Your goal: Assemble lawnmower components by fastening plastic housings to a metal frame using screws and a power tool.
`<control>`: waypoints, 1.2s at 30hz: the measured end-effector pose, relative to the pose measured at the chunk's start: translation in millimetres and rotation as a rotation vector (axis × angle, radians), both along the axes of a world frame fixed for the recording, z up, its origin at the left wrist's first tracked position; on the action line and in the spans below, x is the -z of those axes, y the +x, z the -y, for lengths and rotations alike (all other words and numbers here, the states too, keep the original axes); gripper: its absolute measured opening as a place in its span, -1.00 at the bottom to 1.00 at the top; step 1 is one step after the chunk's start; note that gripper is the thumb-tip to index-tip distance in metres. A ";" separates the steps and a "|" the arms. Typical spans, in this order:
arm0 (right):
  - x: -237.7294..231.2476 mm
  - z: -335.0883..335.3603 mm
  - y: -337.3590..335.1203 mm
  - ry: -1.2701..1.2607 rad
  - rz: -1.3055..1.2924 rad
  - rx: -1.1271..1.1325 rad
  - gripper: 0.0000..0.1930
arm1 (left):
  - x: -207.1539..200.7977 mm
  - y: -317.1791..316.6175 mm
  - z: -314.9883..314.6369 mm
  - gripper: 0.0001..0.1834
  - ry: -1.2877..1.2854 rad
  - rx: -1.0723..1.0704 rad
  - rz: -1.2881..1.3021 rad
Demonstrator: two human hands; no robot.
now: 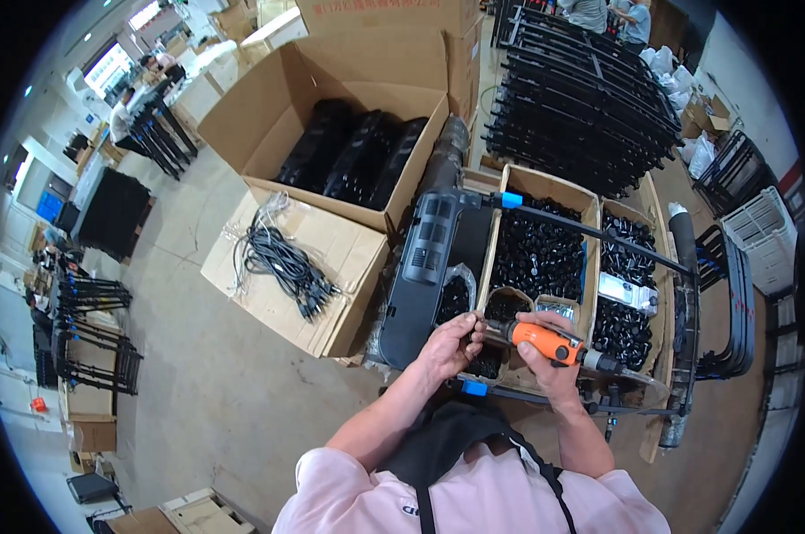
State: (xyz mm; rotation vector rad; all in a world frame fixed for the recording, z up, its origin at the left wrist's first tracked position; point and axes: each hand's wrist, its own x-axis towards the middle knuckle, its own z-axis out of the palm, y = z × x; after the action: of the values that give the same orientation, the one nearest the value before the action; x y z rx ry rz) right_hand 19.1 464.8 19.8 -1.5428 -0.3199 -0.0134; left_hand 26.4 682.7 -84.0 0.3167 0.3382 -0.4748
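My right hand (558,381) is wrapped round an orange power screwdriver (545,341), which lies level with its tip toward the left. At that tip, the fingers of my left hand (452,350) are pinched together; what they hold is too small to make out. Both hands are above the near end of a black metal frame, by a long black panel with a slotted housing (429,236). Blue pieces mark the frame at a far corner (511,200) and at the near edge (475,388). Beneath the frame, a wooden bin (484,267) holds many small black parts (540,254).
Left of the frame, an open carton (251,133) contains black wrapped parts. A bundle of black cables (282,262) lies on a closed carton (233,222). Stacked black frames (589,98) stand at the far right, with a white crate (758,231) beyond. Other people work far off.
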 end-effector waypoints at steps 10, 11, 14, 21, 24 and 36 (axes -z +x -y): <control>-10.1 -71.1 48.0 -0.076 -0.056 -0.048 -0.45 | 3.2 29.7 -49.6 -0.77 -0.201 -0.071 -0.070; -10.4 -79.5 52.7 -0.056 -0.067 -0.042 -0.45 | 2.1 31.6 -53.1 -0.75 -0.181 -0.107 -0.084; -12.6 -105.7 67.9 -0.047 -0.109 -0.040 -0.44 | 0.1 37.4 -70.1 -0.74 -0.206 -0.169 -0.088; -13.1 -166.8 109.3 -0.226 -0.126 -0.074 -0.46 | 3.4 29.4 -94.1 -0.66 0.038 -0.143 -0.122; -1.8 -184.1 124.3 -0.205 -0.163 -0.112 -0.46 | 10.1 26.6 -104.8 -0.72 0.131 -0.145 -0.046; 9.4 -221.3 144.5 -0.369 -0.222 -0.174 -0.46 | 33.8 30.3 -109.2 -0.76 0.285 -0.104 -0.023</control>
State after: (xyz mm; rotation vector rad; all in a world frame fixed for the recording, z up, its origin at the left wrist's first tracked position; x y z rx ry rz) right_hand 163.5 686.0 10.4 -1.8560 -0.2895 0.3691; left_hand 56.7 792.0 -117.8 0.5679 0.4436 -0.3274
